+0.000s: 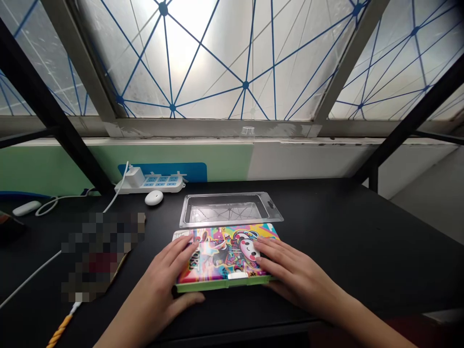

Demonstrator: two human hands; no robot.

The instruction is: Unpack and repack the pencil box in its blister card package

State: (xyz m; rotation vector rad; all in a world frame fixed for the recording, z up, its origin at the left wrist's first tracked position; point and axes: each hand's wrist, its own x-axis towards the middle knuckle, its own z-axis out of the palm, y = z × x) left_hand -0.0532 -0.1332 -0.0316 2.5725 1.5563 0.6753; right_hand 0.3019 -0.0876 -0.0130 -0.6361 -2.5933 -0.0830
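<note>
A flat, shut cartoon-printed case (221, 256) with a green lower edge and a white front latch is between my two hands, close to the desk's front edge. My left hand (168, 275) grips its left end, fingers over the lid and thumb below the front edge. At the other end, my right hand (290, 268) has its fingers laid across the lid's right part, over the printed cartoon face, with the thumb mostly hidden under the near corner. Just behind the case lies a clear plastic blister tray (224, 211) with a hanging slot at its right end.
A white power strip (163, 183) with a plugged-in charger stands at the back left, near a small white rounded case (154, 197). A blurred-out object (101, 256) with cables lies left of my left hand. Black desk (344, 232) surface extends rightward; slanted black bars flank it.
</note>
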